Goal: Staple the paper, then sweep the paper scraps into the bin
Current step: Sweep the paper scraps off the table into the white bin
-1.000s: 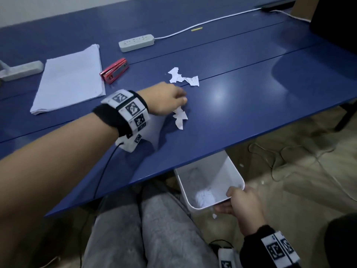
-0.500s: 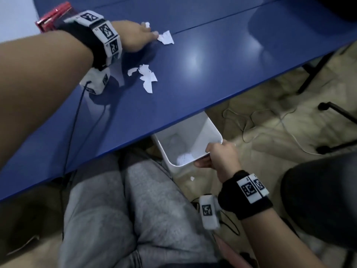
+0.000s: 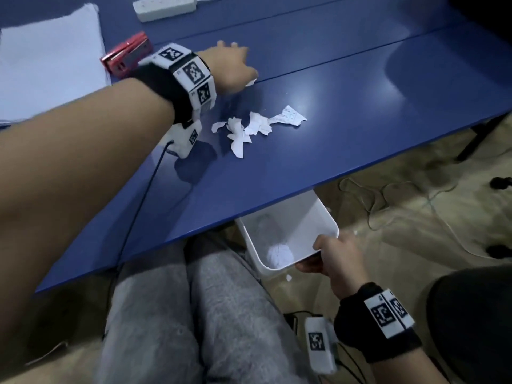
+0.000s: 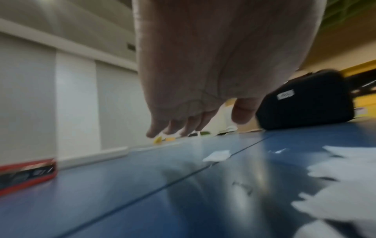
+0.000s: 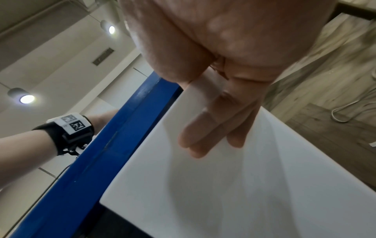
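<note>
Several scraps lie on the table near its edge | my left hand hovers spread and holding nothing, by one stray scrap | my right hand grips the bin rim below the edge | stapler beside paper.

Each wrist carries a black band fitted with white square-coded marker tiles. A white camera module with black cable hangs beneath. Grey trousers occupy the lower frame.
</note>
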The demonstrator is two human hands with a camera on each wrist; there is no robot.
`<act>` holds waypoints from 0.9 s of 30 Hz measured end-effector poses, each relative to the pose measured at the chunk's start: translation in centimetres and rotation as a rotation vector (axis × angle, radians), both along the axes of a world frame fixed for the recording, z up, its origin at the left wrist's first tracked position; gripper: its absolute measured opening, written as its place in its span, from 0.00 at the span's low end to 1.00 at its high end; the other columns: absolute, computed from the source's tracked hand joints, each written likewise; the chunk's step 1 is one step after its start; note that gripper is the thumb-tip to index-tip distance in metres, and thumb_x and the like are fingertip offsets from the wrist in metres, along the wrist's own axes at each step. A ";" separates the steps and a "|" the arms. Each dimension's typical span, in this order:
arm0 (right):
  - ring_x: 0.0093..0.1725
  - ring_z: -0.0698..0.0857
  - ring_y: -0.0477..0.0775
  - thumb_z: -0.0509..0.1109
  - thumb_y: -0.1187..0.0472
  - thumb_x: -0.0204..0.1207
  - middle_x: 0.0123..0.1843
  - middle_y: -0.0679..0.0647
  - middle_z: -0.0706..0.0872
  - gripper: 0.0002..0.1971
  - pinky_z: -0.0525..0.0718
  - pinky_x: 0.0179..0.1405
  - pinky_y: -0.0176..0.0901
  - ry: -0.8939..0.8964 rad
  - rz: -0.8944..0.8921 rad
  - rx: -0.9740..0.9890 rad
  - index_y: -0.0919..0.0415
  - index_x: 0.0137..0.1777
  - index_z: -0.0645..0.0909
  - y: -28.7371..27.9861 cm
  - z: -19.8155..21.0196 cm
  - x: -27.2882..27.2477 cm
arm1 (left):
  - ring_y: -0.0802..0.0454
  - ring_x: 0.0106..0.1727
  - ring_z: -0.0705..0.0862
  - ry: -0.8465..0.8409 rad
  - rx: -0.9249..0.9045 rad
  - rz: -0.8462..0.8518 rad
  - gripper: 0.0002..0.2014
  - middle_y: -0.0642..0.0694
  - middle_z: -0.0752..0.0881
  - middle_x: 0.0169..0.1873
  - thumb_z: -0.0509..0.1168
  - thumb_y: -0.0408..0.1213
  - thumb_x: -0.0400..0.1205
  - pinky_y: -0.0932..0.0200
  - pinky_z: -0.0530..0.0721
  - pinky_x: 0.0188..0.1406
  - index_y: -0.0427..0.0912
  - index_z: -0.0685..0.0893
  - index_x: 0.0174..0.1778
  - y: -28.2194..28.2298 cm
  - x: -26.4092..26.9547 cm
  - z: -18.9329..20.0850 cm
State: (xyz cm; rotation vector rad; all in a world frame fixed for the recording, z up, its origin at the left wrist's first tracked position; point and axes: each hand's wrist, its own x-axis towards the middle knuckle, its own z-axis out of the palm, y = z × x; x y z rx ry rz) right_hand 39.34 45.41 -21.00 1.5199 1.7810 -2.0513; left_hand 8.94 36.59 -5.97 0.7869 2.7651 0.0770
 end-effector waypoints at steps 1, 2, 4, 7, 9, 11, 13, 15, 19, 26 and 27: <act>0.19 0.87 0.68 0.59 0.76 0.73 0.35 0.70 0.86 0.12 0.92 0.38 0.69 0.000 -0.003 -0.005 0.69 0.49 0.82 0.1 0.0 -0.1 | 0.43 0.87 0.51 -0.021 -0.029 0.010 0.31 0.44 0.51 0.87 0.49 0.50 0.87 0.45 0.52 0.85 0.45 0.53 0.86 0.4 -0.4 -0.2; 0.18 0.87 0.67 0.59 0.76 0.73 0.34 0.69 0.86 0.11 0.92 0.40 0.70 -0.004 -0.007 -0.010 0.67 0.47 0.81 0.0 0.0 -0.1 | 0.43 0.87 0.50 -0.059 -0.051 0.001 0.29 0.45 0.50 0.87 0.48 0.47 0.89 0.46 0.50 0.85 0.44 0.52 0.86 0.7 -0.6 -0.5; 0.18 0.87 0.66 0.59 0.76 0.74 0.30 0.67 0.87 0.11 0.92 0.40 0.69 -0.006 -0.021 -0.014 0.65 0.46 0.81 0.0 -0.1 -0.2 | 0.38 0.87 0.50 -0.083 -0.092 -0.061 0.26 0.40 0.50 0.86 0.46 0.39 0.90 0.44 0.51 0.85 0.38 0.53 0.85 1.6 -0.1 -1.1; 0.18 0.87 0.66 0.58 0.76 0.74 0.21 0.59 0.88 0.12 0.92 0.42 0.69 -0.002 -0.016 -0.012 0.64 0.47 0.81 0.2 -0.1 -0.3 | 0.38 0.87 0.46 -0.188 -0.095 -0.124 0.26 0.37 0.46 0.86 0.42 0.43 0.92 0.45 0.45 0.84 0.38 0.51 0.86 2.6 2.2 -1.1; 0.19 0.88 0.67 0.58 0.75 0.74 0.20 0.59 0.87 0.11 0.92 0.42 0.68 0.004 -0.010 -0.011 0.66 0.48 0.81 0.2 -0.1 -0.2 | 0.42 0.87 0.43 -0.231 -0.083 -0.226 0.26 0.39 0.44 0.86 0.40 0.42 0.92 0.49 0.44 0.84 0.39 0.49 0.86 2.9 4.2 -1.0; 0.20 0.88 0.69 0.58 0.75 0.74 0.22 0.61 0.88 0.11 0.92 0.40 0.65 0.011 -0.017 -0.011 0.66 0.48 0.81 0.2 0.0 -0.2 | 0.45 0.87 0.40 -0.237 -0.126 -0.332 0.25 0.41 0.41 0.86 0.38 0.42 0.92 0.54 0.43 0.83 0.40 0.47 0.86 2.8 6.0 -1.3; 0.21 0.88 0.70 0.59 0.75 0.74 0.25 0.64 0.88 0.11 0.92 0.38 0.62 0.011 -0.020 -0.008 0.65 0.47 0.81 0.3 0.1 -0.2 | 0.48 0.87 0.40 -0.261 -0.150 -0.387 0.28 0.43 0.41 0.86 0.38 0.47 0.91 0.53 0.43 0.84 0.40 0.46 0.86 2.2 7.7 -1.4; 0.21 0.88 0.70 0.59 0.74 0.75 0.29 0.67 0.87 0.10 0.92 0.39 0.61 0.011 -0.021 -0.003 0.66 0.47 0.80 0.4 0.2 -0.1 | 0.53 0.87 0.42 -0.324 -0.121 -0.427 0.29 0.49 0.43 0.86 0.39 0.52 0.90 0.55 0.44 0.85 0.45 0.49 0.87 1.1 8.7 -1.3; 0.20 0.88 0.69 0.58 0.75 0.76 0.22 0.64 0.87 0.09 0.92 0.29 0.52 0.009 -0.018 -0.004 0.68 0.49 0.80 0.5 0.2 -0.1 | 0.57 0.87 0.44 -0.258 0.076 -0.214 0.29 0.54 0.49 0.86 0.42 0.55 0.89 0.56 0.43 0.85 0.50 0.53 0.86 -1.3 5.9 -0.2; 0.22 0.89 0.70 0.58 0.75 0.75 0.44 0.75 0.88 0.11 0.91 0.26 0.50 0.025 -0.018 -0.027 0.65 0.48 0.80 0.2 0.1 -0.1 | 0.43 0.88 0.47 -0.178 -0.134 0.007 0.28 0.41 0.45 0.87 0.38 0.49 0.91 0.51 0.43 0.85 0.40 0.51 0.86 -2.5 2.1 -0.3; 0.22 0.89 0.70 0.58 0.75 0.75 0.44 0.75 0.88 0.11 0.91 0.26 0.51 0.028 -0.018 -0.031 0.65 0.48 0.80 0.1 0.1 0.1 | 0.43 0.88 0.46 -0.198 -0.137 -0.003 0.28 0.40 0.45 0.87 0.38 0.48 0.91 0.50 0.43 0.85 0.39 0.50 0.86 -2.3 2.8 -0.6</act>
